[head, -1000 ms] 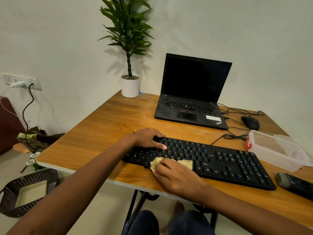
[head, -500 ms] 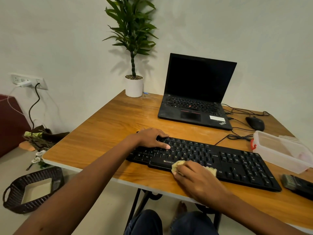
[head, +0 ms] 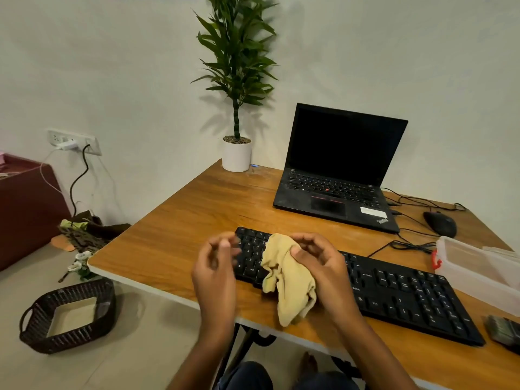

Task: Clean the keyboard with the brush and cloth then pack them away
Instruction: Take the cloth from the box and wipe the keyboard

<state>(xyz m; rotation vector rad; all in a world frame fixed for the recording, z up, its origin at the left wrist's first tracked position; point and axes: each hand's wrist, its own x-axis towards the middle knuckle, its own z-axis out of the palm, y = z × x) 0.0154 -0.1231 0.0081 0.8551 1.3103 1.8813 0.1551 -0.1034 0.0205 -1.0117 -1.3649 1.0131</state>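
— So, where's the cloth (head: 287, 277)?
— Bunched in the right hand (head: 323, 266), thumb pinching it, above the keyboard (head: 408, 294); left hand (head: 216, 271) loosely curled, empty.
— Around?
— Laptop (head: 337, 175) behind; clear box (head: 472, 271) and brush (head: 503, 330) right, on the tabletop (head: 183, 235).

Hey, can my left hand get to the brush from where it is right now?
Probably not directly. The brush lies at the far right edge of the table, and the right hand, holding the cloth, sits between it and the left hand.
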